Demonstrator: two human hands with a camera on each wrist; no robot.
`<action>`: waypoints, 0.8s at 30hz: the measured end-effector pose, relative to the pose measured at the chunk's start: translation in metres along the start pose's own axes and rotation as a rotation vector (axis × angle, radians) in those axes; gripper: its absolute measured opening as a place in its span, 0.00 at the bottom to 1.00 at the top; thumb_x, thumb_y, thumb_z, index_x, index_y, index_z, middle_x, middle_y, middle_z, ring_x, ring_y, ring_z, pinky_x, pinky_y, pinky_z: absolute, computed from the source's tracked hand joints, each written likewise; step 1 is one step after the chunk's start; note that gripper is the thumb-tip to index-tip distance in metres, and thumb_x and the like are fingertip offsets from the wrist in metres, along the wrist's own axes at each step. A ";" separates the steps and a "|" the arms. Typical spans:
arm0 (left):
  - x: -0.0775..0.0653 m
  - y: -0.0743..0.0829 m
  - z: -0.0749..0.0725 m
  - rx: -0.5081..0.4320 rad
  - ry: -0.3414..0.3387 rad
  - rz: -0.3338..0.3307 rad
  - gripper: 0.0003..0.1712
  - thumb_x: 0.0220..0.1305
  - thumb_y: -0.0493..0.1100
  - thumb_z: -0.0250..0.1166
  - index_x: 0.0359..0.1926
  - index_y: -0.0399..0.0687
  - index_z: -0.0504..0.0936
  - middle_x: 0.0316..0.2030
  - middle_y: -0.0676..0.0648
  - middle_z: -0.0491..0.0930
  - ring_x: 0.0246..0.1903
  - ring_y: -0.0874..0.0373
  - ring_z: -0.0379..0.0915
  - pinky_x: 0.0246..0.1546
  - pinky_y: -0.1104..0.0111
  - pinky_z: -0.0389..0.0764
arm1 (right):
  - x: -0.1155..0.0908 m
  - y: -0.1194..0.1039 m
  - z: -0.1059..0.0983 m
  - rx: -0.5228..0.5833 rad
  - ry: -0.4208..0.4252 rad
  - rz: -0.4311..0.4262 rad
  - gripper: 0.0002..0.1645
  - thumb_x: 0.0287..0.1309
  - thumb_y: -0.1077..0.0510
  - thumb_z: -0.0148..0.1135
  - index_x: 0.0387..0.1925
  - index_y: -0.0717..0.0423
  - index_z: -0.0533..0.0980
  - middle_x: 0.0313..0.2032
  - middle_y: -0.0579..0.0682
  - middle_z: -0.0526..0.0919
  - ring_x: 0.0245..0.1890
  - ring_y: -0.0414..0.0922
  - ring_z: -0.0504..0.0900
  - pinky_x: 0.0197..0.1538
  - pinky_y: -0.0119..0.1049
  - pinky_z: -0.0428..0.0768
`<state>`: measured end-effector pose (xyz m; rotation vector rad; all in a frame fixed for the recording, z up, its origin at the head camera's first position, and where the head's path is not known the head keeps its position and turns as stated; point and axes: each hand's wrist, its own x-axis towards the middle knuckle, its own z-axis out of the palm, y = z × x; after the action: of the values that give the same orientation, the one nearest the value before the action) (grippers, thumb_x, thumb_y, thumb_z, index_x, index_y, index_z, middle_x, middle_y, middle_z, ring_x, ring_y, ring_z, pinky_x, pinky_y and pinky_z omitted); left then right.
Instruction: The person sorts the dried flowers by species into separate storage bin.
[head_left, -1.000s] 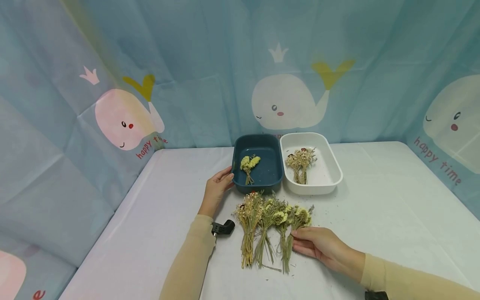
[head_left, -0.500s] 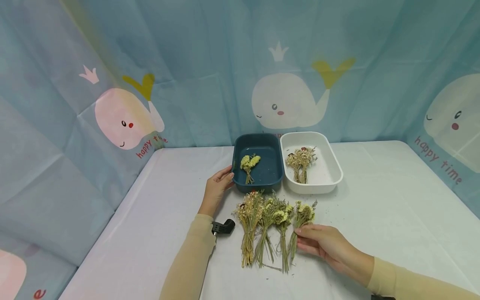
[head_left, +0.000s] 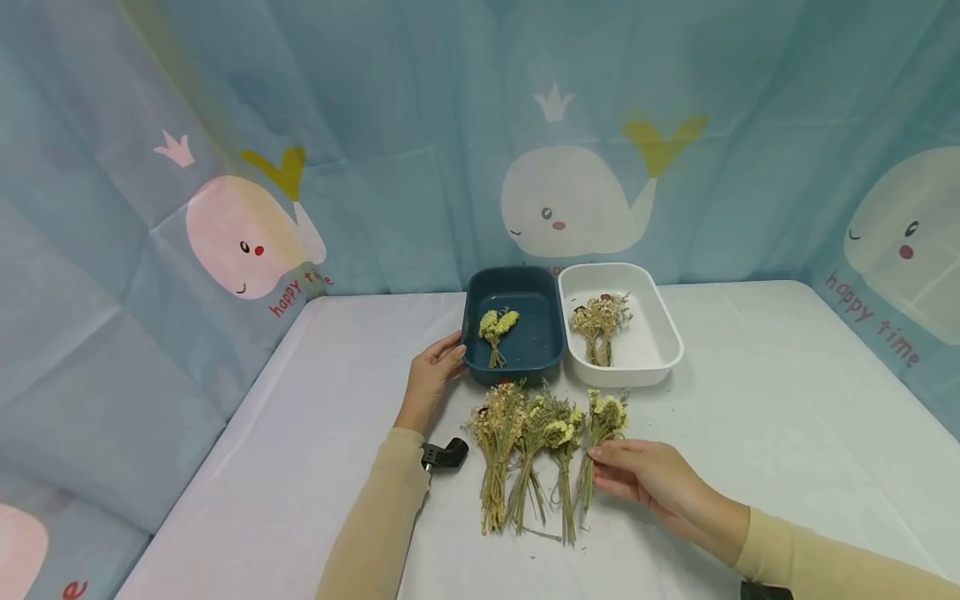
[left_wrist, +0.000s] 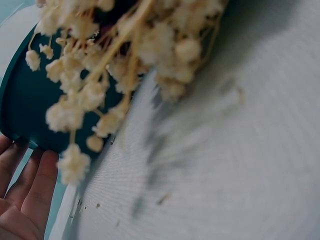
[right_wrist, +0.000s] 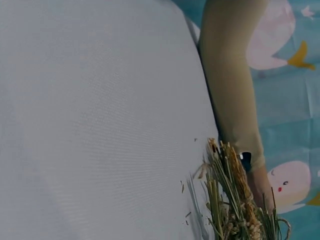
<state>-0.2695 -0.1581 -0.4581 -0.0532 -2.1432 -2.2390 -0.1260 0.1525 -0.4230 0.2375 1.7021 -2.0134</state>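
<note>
My right hand (head_left: 660, 483) pinches the stems of a bunch of dried yellow flowers (head_left: 606, 417), its blooms pointing away from me. Just left of it, several more bunches lie side by side: pale dried flowers with straw-coloured stems (head_left: 498, 425) and yellow ones with green stems (head_left: 537, 433). Against the left side of a dark blue tray (head_left: 536, 321) rests my left hand (head_left: 431, 377); the left wrist view shows its fingers (left_wrist: 42, 185) fairly straight on the tray's outer wall. A small yellow bunch (head_left: 497, 333) lies inside that tray. In the right wrist view, the right hand is out of sight.
A white tray (head_left: 660, 333) adjoins the blue one on the right and holds pale dried bunches (head_left: 600, 325). Crumbs and a loose stem (head_left: 542, 534) lie on the white tabletop (head_left: 765, 400). A blue printed curtain (head_left: 390, 167) hangs behind and at the sides.
The right hand has drawn its yellow bunch slightly right, apart from the neighbouring bunch, then a little away from me. The left hand has kept its place on the blue tray.
</note>
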 end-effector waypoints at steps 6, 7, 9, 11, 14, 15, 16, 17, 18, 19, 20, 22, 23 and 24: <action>0.001 -0.001 0.000 0.004 0.009 0.012 0.28 0.70 0.46 0.64 0.68 0.45 0.73 0.66 0.39 0.74 0.64 0.49 0.73 0.63 0.59 0.80 | 0.002 -0.005 0.002 -0.015 -0.002 -0.018 0.27 0.63 0.58 0.66 0.56 0.74 0.73 0.38 0.48 0.86 0.38 0.39 0.87 0.51 0.32 0.87; 0.001 -0.001 0.000 0.002 0.012 0.009 0.27 0.70 0.46 0.64 0.68 0.45 0.74 0.65 0.39 0.75 0.64 0.49 0.74 0.63 0.59 0.80 | 0.002 -0.006 0.002 -0.018 0.001 -0.021 0.28 0.63 0.58 0.66 0.57 0.75 0.73 0.38 0.48 0.86 0.38 0.39 0.87 0.51 0.32 0.87; 0.001 -0.002 0.001 0.004 0.012 0.007 0.27 0.70 0.45 0.63 0.68 0.45 0.74 0.65 0.39 0.74 0.64 0.49 0.74 0.64 0.58 0.79 | 0.002 -0.007 0.003 -0.025 0.009 -0.026 0.29 0.63 0.59 0.67 0.58 0.76 0.71 0.39 0.48 0.86 0.38 0.39 0.87 0.51 0.32 0.87; 0.001 -0.002 0.001 0.002 0.008 0.006 0.27 0.70 0.45 0.63 0.68 0.45 0.73 0.66 0.39 0.74 0.65 0.49 0.73 0.64 0.57 0.79 | 0.004 -0.009 0.005 -0.032 0.018 -0.038 0.31 0.62 0.59 0.67 0.59 0.76 0.70 0.40 0.49 0.86 0.38 0.39 0.87 0.51 0.32 0.87; 0.001 -0.001 0.002 0.003 0.001 0.008 0.27 0.70 0.45 0.63 0.68 0.44 0.73 0.66 0.38 0.73 0.65 0.48 0.73 0.65 0.56 0.78 | 0.007 -0.013 0.008 -0.040 0.023 -0.054 0.30 0.63 0.59 0.66 0.60 0.76 0.70 0.40 0.49 0.86 0.38 0.39 0.86 0.50 0.31 0.87; 0.001 -0.001 0.001 0.002 0.001 0.006 0.27 0.70 0.45 0.64 0.68 0.44 0.73 0.66 0.38 0.73 0.64 0.48 0.73 0.65 0.57 0.78 | 0.008 -0.015 0.009 -0.042 0.023 -0.059 0.30 0.63 0.60 0.66 0.59 0.76 0.71 0.40 0.48 0.86 0.38 0.39 0.86 0.50 0.31 0.87; 0.001 -0.001 0.001 0.003 0.002 0.006 0.27 0.70 0.46 0.64 0.68 0.45 0.74 0.66 0.38 0.74 0.64 0.48 0.73 0.64 0.57 0.79 | 0.008 -0.016 0.011 -0.044 0.021 -0.063 0.28 0.63 0.60 0.65 0.59 0.75 0.71 0.40 0.48 0.86 0.38 0.38 0.86 0.50 0.31 0.87; 0.001 -0.001 0.001 0.007 0.001 0.006 0.27 0.70 0.46 0.64 0.68 0.45 0.74 0.66 0.39 0.74 0.64 0.48 0.74 0.64 0.58 0.79 | 0.009 -0.018 0.012 -0.046 0.017 -0.069 0.28 0.64 0.60 0.65 0.58 0.76 0.71 0.39 0.48 0.86 0.38 0.38 0.86 0.50 0.31 0.87; 0.001 -0.002 0.001 0.008 0.003 0.006 0.27 0.70 0.45 0.64 0.67 0.45 0.74 0.66 0.39 0.74 0.63 0.49 0.74 0.63 0.59 0.80 | 0.010 -0.020 0.013 -0.049 0.010 -0.074 0.27 0.65 0.60 0.64 0.58 0.76 0.72 0.39 0.48 0.86 0.38 0.38 0.86 0.50 0.30 0.87; 0.000 -0.002 0.001 0.009 0.004 0.005 0.27 0.70 0.46 0.64 0.67 0.46 0.74 0.65 0.40 0.75 0.63 0.50 0.75 0.63 0.60 0.81 | 0.011 -0.022 0.014 -0.049 0.004 -0.079 0.27 0.65 0.60 0.63 0.58 0.76 0.72 0.39 0.47 0.86 0.39 0.38 0.86 0.50 0.30 0.87; 0.000 -0.002 0.001 0.009 0.006 0.005 0.27 0.70 0.45 0.64 0.67 0.46 0.74 0.65 0.41 0.75 0.63 0.50 0.75 0.62 0.61 0.81 | 0.012 -0.024 0.015 -0.050 -0.002 -0.084 0.27 0.65 0.61 0.63 0.59 0.76 0.71 0.39 0.47 0.86 0.39 0.38 0.86 0.50 0.30 0.87; -0.001 -0.002 0.001 0.011 0.005 0.010 0.27 0.70 0.45 0.64 0.67 0.46 0.75 0.65 0.42 0.76 0.62 0.52 0.76 0.61 0.62 0.82 | 0.015 -0.029 0.017 -0.050 -0.015 -0.095 0.27 0.66 0.61 0.62 0.59 0.76 0.71 0.38 0.46 0.86 0.38 0.37 0.86 0.49 0.29 0.87; -0.001 -0.002 0.000 0.013 0.003 0.014 0.27 0.70 0.45 0.64 0.67 0.46 0.74 0.65 0.42 0.75 0.61 0.52 0.76 0.60 0.62 0.82 | 0.017 -0.031 0.018 -0.051 -0.023 -0.099 0.27 0.67 0.61 0.62 0.60 0.76 0.70 0.38 0.46 0.86 0.38 0.37 0.86 0.49 0.29 0.87; -0.001 -0.002 0.000 0.009 0.006 0.013 0.26 0.70 0.45 0.64 0.67 0.46 0.75 0.65 0.42 0.76 0.61 0.53 0.77 0.60 0.62 0.82 | 0.019 -0.033 0.018 -0.054 -0.027 -0.101 0.26 0.67 0.61 0.62 0.60 0.76 0.71 0.37 0.45 0.86 0.38 0.37 0.86 0.49 0.28 0.87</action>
<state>-0.2689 -0.1576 -0.4603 -0.0600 -2.1436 -2.2194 -0.1551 0.1337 -0.3983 0.1070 1.7814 -2.0288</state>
